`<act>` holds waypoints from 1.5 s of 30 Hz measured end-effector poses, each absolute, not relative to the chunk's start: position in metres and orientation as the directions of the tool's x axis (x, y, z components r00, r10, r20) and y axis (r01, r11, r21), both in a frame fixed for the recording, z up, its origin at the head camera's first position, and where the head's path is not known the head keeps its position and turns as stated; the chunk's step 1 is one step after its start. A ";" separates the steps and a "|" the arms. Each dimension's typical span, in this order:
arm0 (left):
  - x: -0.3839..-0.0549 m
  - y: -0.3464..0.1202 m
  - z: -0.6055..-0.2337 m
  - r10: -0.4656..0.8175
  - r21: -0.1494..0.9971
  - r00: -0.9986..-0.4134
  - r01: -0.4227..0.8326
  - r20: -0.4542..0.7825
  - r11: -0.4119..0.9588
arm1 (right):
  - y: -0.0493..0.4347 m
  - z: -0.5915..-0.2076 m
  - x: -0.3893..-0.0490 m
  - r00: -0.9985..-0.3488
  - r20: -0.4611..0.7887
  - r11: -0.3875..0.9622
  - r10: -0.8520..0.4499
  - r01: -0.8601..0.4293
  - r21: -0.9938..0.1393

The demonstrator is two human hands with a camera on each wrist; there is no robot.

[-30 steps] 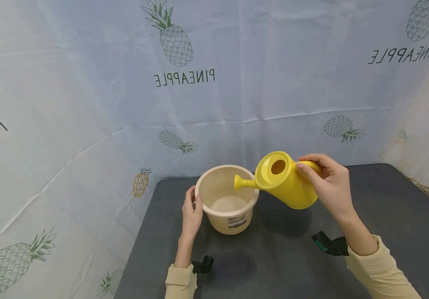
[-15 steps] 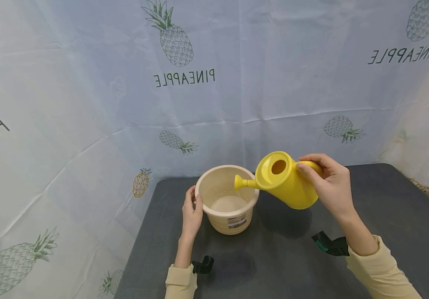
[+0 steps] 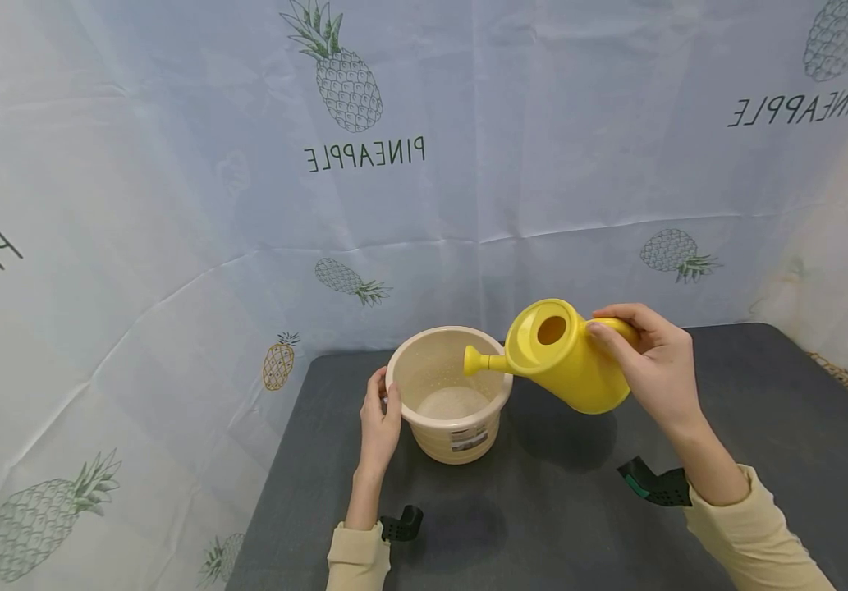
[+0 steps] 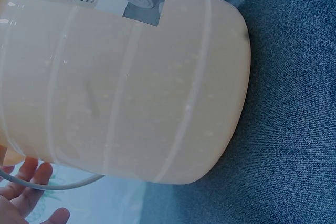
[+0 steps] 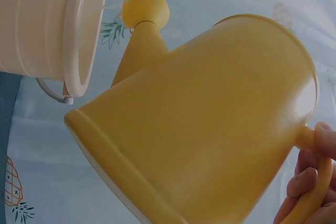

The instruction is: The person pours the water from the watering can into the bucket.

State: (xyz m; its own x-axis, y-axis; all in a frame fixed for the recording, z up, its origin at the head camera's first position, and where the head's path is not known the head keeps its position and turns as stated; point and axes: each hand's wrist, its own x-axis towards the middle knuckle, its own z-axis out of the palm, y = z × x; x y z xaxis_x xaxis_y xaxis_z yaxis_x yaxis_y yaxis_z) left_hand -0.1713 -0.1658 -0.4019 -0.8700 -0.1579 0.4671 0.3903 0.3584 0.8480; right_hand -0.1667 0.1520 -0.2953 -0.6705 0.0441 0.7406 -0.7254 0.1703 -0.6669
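A person's right hand [image 3: 656, 361], right of centre in the head view, holds a yellow watering can [image 3: 579, 369] tilted above the dark worktop [image 3: 542, 525], its rose [image 3: 471, 360] projecting over the mouth of a cream bucket [image 3: 431, 442] in the lower centre of the frame. The fingers [image 5: 302, 182] of this hand are curled round the can's handle [image 5: 315, 195], at the lower right of the right-wrist view, with the thumb close to the handle's joint with the body. A thin, faint stream appears to leave the rose at the upper left of that view. The bucket stands upright, and the left hand [image 3: 379, 419] rests at its left side near the rim; in the lower left of the left-wrist view its fingers are loosely bent and spread, tips against the wall beside the grey bail [image 4: 73, 184], thumb apart from it. Both vessels look like smooth plastic, probably light, fairly stiff and not fragile, though slippery if wet. How much liquid the can holds cannot be told; any weight would shift toward the spout when tipped. The handle seems the surest hold for the can, the rim for the bucket.
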 end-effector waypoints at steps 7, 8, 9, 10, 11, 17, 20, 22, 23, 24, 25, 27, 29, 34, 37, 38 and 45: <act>-0.172 -0.166 -0.403 -0.161 0.850 -0.870 0.389 0.465 0.355 | 0.152 -0.296 -0.167 -0.671 0.740 0.188 0.038 -0.723 -0.665; -0.172 -0.166 -0.403 -0.161 0.850 -0.871 0.388 0.465 0.355 | 0.152 -0.296 -0.167 -0.671 0.741 0.190 0.038 -0.723 -0.664; -0.173 -0.166 -0.403 -0.161 0.850 -0.871 0.388 0.465 0.356 | 0.152 -0.296 -0.167 -0.671 0.741 0.192 0.040 -0.722 -0.664; -0.173 -0.166 -0.403 -0.160 0.849 -0.871 0.389 0.465 0.357 | 0.152 -0.295 -0.167 -0.670 0.741 0.193 0.041 -0.722 -0.664; -0.173 -0.167 -0.403 -0.159 0.849 -0.871 0.389 0.466 0.358 | 0.152 -0.295 -0.167 -0.670 0.741 0.196 0.042 -0.721 -0.664; -0.172 -0.167 -0.403 -0.156 0.848 -0.870 0.391 0.468 0.358 | 0.151 -0.295 -0.166 -0.689 0.721 0.175 0.073 -0.703 -0.689; -0.172 -0.166 -0.403 -0.156 0.848 -0.870 0.391 0.467 0.359 | 0.151 -0.296 -0.166 -0.688 0.722 0.164 0.072 -0.706 -0.689; -0.171 -0.166 -0.402 -0.156 0.847 -0.870 0.390 0.467 0.360 | 0.151 -0.295 -0.166 -0.681 0.730 0.168 0.062 -0.714 -0.680; -0.171 -0.166 -0.402 -0.157 0.847 -0.870 0.390 0.468 0.362 | 0.151 -0.295 -0.166 -0.677 0.734 0.170 0.056 -0.718 -0.675; -0.171 -0.166 -0.402 -0.157 0.846 -0.869 0.390 0.468 0.363 | 0.151 -0.295 -0.166 -0.676 0.735 0.175 0.054 -0.718 -0.674; -0.171 -0.166 -0.402 -0.158 0.846 -0.869 0.390 0.469 0.363 | 0.151 -0.295 -0.166 -0.673 0.738 0.181 0.049 -0.720 -0.670; -0.171 -0.166 -0.401 -0.161 0.845 -0.868 0.390 0.470 0.366 | 0.151 -0.295 -0.166 -0.670 0.741 0.193 0.045 -0.722 -0.665; -0.171 -0.165 -0.401 -0.165 0.845 -0.868 0.387 0.469 0.369 | 0.151 -0.294 -0.166 -0.669 0.742 0.205 0.045 -0.721 -0.662; -0.171 -0.165 -0.400 -0.165 0.846 -0.868 0.386 0.468 0.368 | 0.151 -0.293 -0.166 -0.664 0.746 0.218 0.042 -0.723 -0.656; -0.171 -0.165 -0.400 -0.162 0.848 -0.870 0.386 0.466 0.364 | 0.151 -0.293 -0.166 -0.663 0.747 0.215 0.042 -0.724 -0.655; -0.171 -0.165 -0.401 -0.160 0.848 -0.870 0.388 0.466 0.362 | 0.152 -0.293 -0.166 -0.663 0.747 0.218 0.042 -0.724 -0.655; -0.171 -0.166 -0.401 -0.156 0.849 -0.872 0.386 0.463 0.360 | 0.153 -0.294 -0.167 -0.663 0.747 0.233 0.044 -0.720 -0.653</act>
